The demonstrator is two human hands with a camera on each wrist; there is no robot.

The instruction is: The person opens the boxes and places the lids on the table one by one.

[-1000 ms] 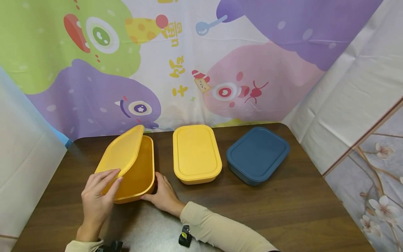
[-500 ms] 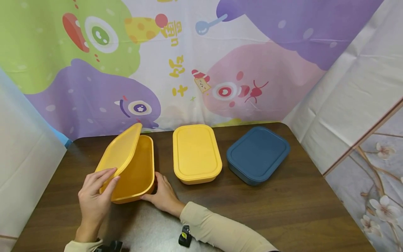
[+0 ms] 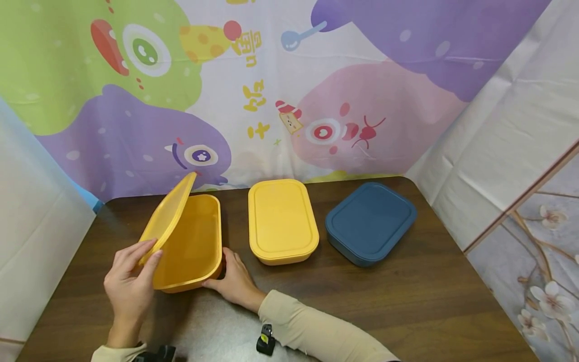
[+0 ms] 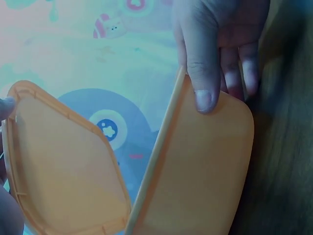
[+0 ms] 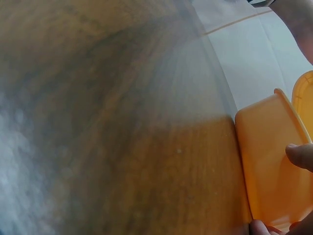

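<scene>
Pinched between the thumb and fingers of my left hand (image 3: 128, 287) is the near end of a yellow lid (image 3: 169, 213). The lid leans steeply over the left side of an orange-yellow lunch box (image 3: 194, 246), whose inner floor shows. My right hand (image 3: 236, 280) grips the box's near right corner, thumb on the near side. In the left wrist view the lid (image 4: 63, 166) and the box (image 4: 205, 166) stand apart at the top, with the right thumb on the box rim. The right wrist view catches the box's outer wall (image 5: 269, 156) resting on the table.
A yellow lidded box (image 3: 283, 218) stands right of the uncovered one. Farther right is a dark blue lidded box (image 3: 371, 221), set at an angle. All are on a dark wood table (image 3: 407, 301), backed by a cartoon-print curtain (image 3: 271, 151).
My left hand has moved left with the lid, which has tipped up more steeply and uncovers more of the box. The right hand keeps its grip in the same place.
</scene>
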